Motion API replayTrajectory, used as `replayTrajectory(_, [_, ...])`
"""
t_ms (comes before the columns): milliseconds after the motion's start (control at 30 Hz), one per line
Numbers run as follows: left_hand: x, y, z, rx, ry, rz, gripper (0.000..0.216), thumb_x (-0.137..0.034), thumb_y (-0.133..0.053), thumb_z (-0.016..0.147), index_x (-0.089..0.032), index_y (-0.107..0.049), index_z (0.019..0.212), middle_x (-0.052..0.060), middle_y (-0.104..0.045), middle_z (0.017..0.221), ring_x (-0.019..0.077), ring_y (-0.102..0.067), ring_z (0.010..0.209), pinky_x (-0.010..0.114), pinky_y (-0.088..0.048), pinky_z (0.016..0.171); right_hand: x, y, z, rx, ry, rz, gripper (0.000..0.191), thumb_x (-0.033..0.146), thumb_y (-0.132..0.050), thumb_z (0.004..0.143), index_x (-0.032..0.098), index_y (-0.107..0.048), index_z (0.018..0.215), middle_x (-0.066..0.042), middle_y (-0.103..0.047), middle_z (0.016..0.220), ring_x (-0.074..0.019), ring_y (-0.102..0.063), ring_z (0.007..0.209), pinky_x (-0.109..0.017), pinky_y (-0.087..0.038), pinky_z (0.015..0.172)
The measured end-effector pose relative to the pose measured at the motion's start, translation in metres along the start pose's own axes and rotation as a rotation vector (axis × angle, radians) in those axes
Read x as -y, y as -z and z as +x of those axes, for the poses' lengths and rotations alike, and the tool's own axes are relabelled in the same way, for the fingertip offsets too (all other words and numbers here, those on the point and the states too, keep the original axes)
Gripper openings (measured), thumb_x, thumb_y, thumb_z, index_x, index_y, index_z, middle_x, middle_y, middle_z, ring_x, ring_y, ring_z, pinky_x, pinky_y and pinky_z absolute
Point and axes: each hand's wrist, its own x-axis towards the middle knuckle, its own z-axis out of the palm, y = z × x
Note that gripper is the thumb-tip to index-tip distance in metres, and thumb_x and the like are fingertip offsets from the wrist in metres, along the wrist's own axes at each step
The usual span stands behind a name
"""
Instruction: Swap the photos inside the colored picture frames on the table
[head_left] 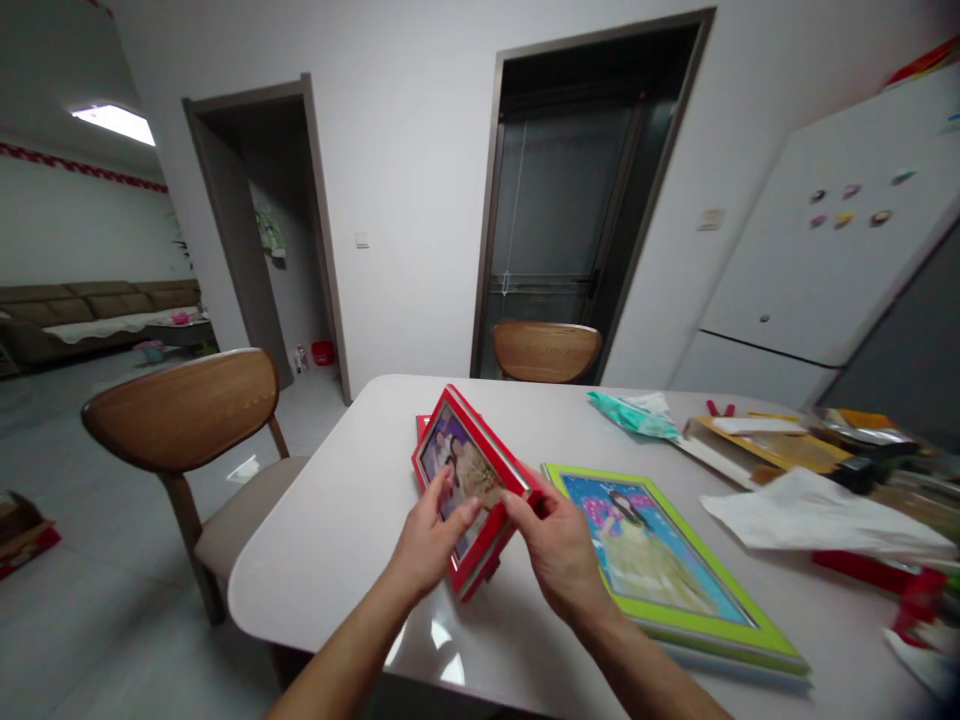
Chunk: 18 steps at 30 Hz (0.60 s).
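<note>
A red photo frame (pixel 474 455) with silver trim is tilted up above the near part of the table, its picture of people facing left and toward me. My right hand (pixel 559 540) pinches its right corner, thumb on the front and fingers curled over the side. At the lower left edge my left hand (pixel 431 540) holds the same frame, with thumb and index finger on the picture. Its other fingers are mostly hidden. Behind the frame, a red edge (pixel 422 424) of another item shows on the table. A lime-green photo frame (pixel 731 600) lies face up beside my right hand.
The white table (pixel 322 520) has a rounded left corner. Teal-and-white packaging (pixel 637 415), a yellow envelope (pixel 784 445), white tissue (pixel 817 510) and other clutter lie along the right. Wooden chairs stand at the left (pixel 187 410) and far side (pixel 547 350).
</note>
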Motion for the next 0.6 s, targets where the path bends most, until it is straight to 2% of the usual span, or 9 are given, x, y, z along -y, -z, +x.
replayTrajectory(100, [-0.021,0.010,-0.020,-0.037,0.002,-0.387,0.060,-0.037,-0.052,0.074,-0.015,-0.030,0.125,0.010,-0.045,0.124,0.0207,-0.040,0.114,0.032,-0.030,0.096,0.021,-0.002,-0.036,0.151,0.218,-0.167,0.040,0.022,-0.051,0.070,0.019,-0.050,0.110,-0.005,-0.059,0.099,-0.0165,-0.055,0.088,-0.028,-0.044,0.078])
replayTrajectory(167, [-0.030,0.020,-0.037,-0.045,0.065,-0.575,0.063,-0.038,-0.056,0.072,-0.016,-0.031,0.125,0.009,-0.048,0.121,0.0222,-0.042,0.112,0.034,-0.030,0.096,0.024,-0.005,-0.055,0.270,0.401,-0.279,0.044,0.014,-0.050,0.067,0.020,-0.049,0.110,-0.006,-0.056,0.104,-0.0167,-0.052,0.094,-0.029,-0.042,0.082])
replayTrajectory(300, [-0.022,0.038,-0.065,0.021,0.175,-0.679,0.058,-0.036,-0.058,0.070,-0.015,-0.037,0.120,0.009,-0.053,0.116,0.0243,-0.047,0.107,0.035,-0.036,0.092,0.006,-0.022,-0.083,0.436,0.665,-0.420,0.060,0.008,-0.049,0.056,0.015,-0.044,0.115,-0.011,-0.055,0.100,-0.0200,-0.051,0.091,-0.031,-0.043,0.079])
replayTrajectory(367, [-0.007,0.045,-0.072,0.040,0.193,-0.661,0.057,-0.033,-0.058,0.070,-0.016,-0.037,0.120,0.010,-0.052,0.117,0.0249,-0.048,0.106,0.036,-0.038,0.090,-0.008,-0.036,-0.092,0.508,0.675,-0.482,0.060,0.009,-0.049,0.053,0.013,-0.046,0.113,-0.011,-0.055,0.097,-0.0211,-0.050,0.087,-0.033,-0.043,0.077])
replayTrajectory(467, [0.027,0.052,-0.072,-0.054,0.204,-0.557,0.067,-0.032,-0.061,0.064,-0.014,-0.033,0.122,0.012,-0.048,0.121,0.0256,-0.045,0.109,0.036,-0.039,0.089,-0.027,-0.058,-0.100,0.599,0.562,-0.587,0.053,0.011,-0.051,0.053,0.014,-0.051,0.106,-0.011,-0.055,0.097,-0.0217,-0.049,0.086,-0.034,-0.043,0.076])
replayTrajectory(600, [0.071,0.059,-0.070,-0.156,0.202,-0.207,0.071,-0.028,-0.058,0.063,-0.009,-0.027,0.125,0.015,-0.041,0.126,0.0236,-0.038,0.115,0.036,-0.032,0.095,-0.047,-0.076,-0.106,0.673,0.491,-0.725,0.050,0.011,-0.051,0.057,0.014,-0.052,0.107,-0.011,-0.055,0.099,-0.0232,-0.047,0.088,-0.036,-0.041,0.079])
